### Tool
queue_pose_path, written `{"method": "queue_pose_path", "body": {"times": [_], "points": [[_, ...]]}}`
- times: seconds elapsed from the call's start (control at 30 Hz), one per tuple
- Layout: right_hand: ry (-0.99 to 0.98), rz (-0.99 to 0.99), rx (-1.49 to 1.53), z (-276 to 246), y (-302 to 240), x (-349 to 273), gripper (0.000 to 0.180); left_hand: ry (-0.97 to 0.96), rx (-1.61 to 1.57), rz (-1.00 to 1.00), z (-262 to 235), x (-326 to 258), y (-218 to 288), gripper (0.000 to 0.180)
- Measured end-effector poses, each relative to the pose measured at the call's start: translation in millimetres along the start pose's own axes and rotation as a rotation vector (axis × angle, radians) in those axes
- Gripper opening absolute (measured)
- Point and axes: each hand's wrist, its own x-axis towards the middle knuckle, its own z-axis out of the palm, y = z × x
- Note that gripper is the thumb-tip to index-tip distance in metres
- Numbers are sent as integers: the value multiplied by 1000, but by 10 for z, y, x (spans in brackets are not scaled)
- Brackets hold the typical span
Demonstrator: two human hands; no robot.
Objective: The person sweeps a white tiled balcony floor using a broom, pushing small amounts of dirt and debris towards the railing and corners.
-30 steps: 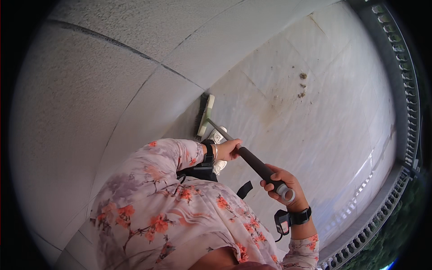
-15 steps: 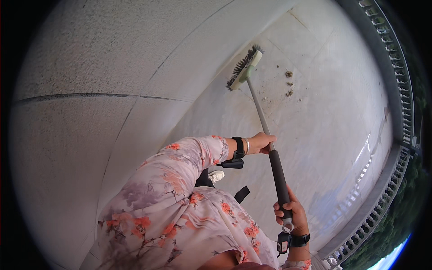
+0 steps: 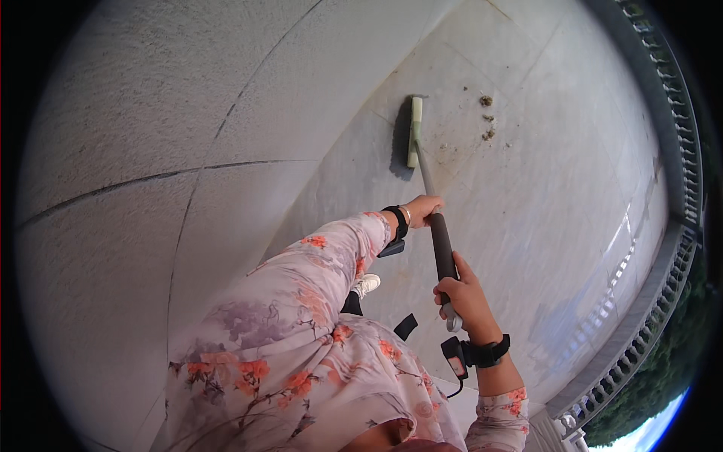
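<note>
With both hands I hold a long-handled broom [image 3: 416, 134], its pale green head and dark bristles down on the grey floor [image 3: 520, 218] near the wall. My left hand [image 3: 422, 209] is closed round the grey pole just above the dark grip. Lower down, my right hand [image 3: 462, 294] wraps the end of that grip, beside the grey hanging loop. To the right of the broom head lie several small brown clumps of dirt [image 3: 488, 118], apart from the bristles, with fine specks scattered round them.
A rough pale wall [image 3: 135, 113] with dark joint lines rises on the left. Along the right runs a stone balustrade [image 3: 681, 128] with greenery [image 3: 663, 361] beyond it. My white shoe [image 3: 367, 285] shows on the floor below my left arm.
The broom head has turned from slanted, bristles visible, to nearly upright in the picture, with bristles leftward and lower. My right hand has moved up and left; my left hand slightly likewise.
</note>
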Motion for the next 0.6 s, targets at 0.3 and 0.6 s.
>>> {"method": "queue_pose_path", "body": {"times": [0.3,0.6], "points": [[121,-27,364,548,541,-460,88,-229,117,-23,46,-553,100,21],[-266,361,583,-983,198,-772,78,80,-1,-383,241,-1220,-665,16]]}}
